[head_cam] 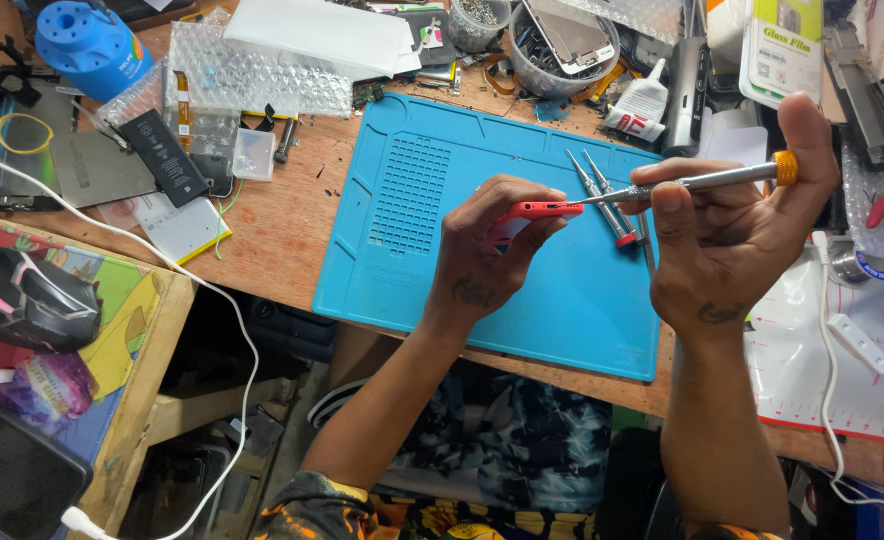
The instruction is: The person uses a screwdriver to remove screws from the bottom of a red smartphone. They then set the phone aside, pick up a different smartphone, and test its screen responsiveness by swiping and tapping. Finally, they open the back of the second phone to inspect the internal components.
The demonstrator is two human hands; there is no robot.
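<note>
My left hand (487, 250) grips a small pink-red phone (532, 211) edge-on above the blue work mat (412, 250). In my right hand (732, 230) is a slim silver screwdriver (702, 182) with an orange ring near its top; its tip touches the phone's right end. Two more screwdrivers (607, 205) with red ends lie on the mat just behind the tip.
A wooden bench holds a phone battery (167, 155), bubble wrap (252, 75), a blue round holder (87, 45), a tub of parts (562, 45), a glue bottle (640, 105) and a white mat (842, 340). A white cable (202, 290) trails left past a low table.
</note>
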